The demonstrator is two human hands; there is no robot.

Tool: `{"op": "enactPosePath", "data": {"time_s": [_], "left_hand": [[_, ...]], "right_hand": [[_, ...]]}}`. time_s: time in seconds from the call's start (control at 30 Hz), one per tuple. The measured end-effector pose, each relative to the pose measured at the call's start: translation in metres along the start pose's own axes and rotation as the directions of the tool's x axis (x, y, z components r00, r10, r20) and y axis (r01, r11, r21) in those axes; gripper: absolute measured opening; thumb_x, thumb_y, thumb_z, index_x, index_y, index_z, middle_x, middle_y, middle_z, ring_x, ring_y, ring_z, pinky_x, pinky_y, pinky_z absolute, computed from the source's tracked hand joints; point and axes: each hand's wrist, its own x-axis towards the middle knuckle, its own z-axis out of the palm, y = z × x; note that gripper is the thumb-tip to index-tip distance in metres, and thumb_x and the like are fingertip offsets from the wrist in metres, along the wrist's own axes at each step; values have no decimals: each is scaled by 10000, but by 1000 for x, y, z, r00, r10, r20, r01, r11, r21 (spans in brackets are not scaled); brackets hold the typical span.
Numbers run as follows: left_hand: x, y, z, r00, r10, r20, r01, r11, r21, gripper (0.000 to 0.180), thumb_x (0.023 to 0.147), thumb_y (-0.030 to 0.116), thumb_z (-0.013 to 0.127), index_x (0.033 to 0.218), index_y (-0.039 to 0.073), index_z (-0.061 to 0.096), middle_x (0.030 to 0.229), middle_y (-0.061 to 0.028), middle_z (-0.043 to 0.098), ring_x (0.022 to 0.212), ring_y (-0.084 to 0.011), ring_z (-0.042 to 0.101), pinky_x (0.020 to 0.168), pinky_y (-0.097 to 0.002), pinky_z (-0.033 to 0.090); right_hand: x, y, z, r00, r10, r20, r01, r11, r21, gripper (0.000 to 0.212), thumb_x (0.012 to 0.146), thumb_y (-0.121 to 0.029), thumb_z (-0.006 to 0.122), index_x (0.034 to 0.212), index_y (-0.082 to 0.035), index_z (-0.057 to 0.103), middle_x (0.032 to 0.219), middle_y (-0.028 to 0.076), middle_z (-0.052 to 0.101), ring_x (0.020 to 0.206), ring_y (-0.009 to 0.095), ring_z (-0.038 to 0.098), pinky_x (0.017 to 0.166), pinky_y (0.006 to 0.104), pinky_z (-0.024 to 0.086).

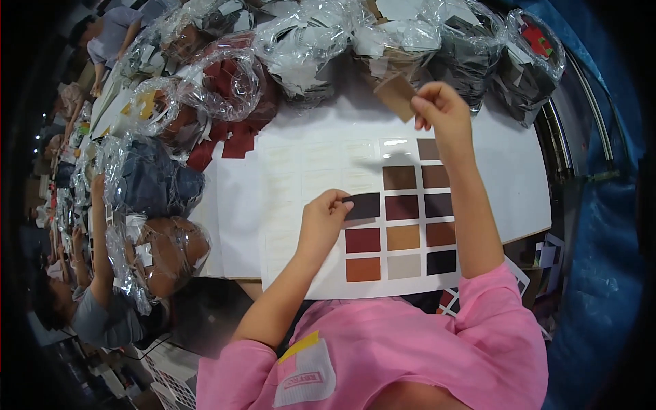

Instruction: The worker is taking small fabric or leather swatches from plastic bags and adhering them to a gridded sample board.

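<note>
A white sample sheet [329, 290] lies before me, with rows of coloured swatches on its right part. Among them are a maroon swatch [363, 240], an ochre swatch [403, 238] and a black swatch [441, 262]. Thumb and fingers of my left hand [322, 220] pinch the left end of a dark swatch [363, 206], which casts a shadow along its lower edge. Farther off to the right, my right hand [443, 113] grips a tan swatch [395, 98] by its right end, above the table in front of an open bag of tan pieces [402, 60].
Clear plastic bags of coloured pieces ring the table's far and left sides, including a red bag [229, 82], a blue-grey bag [154, 176] and a brown bag [171, 254]. Blue sheeting [598, 273] hangs at the right. Other people work along the left, one in grey [113, 318].
</note>
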Motion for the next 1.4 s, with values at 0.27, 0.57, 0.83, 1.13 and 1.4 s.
{"op": "enactPosePath", "data": {"time_s": [0.27, 0.57, 0.83, 1.13, 1.4], "left_hand": [[-5, 3, 11, 994, 79, -71, -62, 975, 213, 150, 821, 16, 649, 949, -60, 631, 673, -61, 573, 616, -117, 508, 591, -263, 449], [-8, -6, 18, 987, 138, -88, -111, 960, 258, 165, 830, -5, 623, 991, -37, 611, 857, -154, 605, 724, -249, 582, 659, -346, 478], [-3, -20, 21, 984, 136, -113, -102, 958, 268, 159, 821, 4, 633, 975, -12, 595, 850, -171, 614, 760, -312, 605, 690, -388, 480], [0, -29, 25, 985, 98, -143, -74, 984, 161, 140, 820, -7, 631, 955, -19, 592, 810, -181, 617, 714, -317, 610, 657, -385, 486], [-1, -24, 23, 989, 62, -137, -42, 989, 143, 173, 815, -2, 644, 978, -26, 590, 814, -175, 617, 734, -311, 613, 678, -385, 495]], "right_hand": [[-40, 20, -22, 975, 210, -72, -203, 975, 90, 70, 843, -59, 652, 880, -55, 593, 703, -24, 564, 539, 48, 481, 503, 184, 335], [-46, 34, -14, 943, 316, 104, -321, 946, 37, 46, 862, -10, 610, 906, -16, 621, 709, -4, 596, 526, 56, 531, 493, 185, 381], [-45, 56, 12, 894, 391, 218, -370, 920, -129, 46, 850, -22, 620, 896, -18, 621, 706, -15, 575, 522, 42, 483, 483, 182, 365], [-45, 66, 21, 887, 399, 231, -370, 915, -159, 35, 853, -21, 611, 886, -19, 620, 707, -16, 577, 530, 41, 477, 489, 188, 366], [-46, 68, 20, 874, 424, 239, -376, 900, -221, 27, 824, -4, 620, 852, -1, 623, 702, -10, 578, 531, 49, 472, 492, 206, 388]]}}
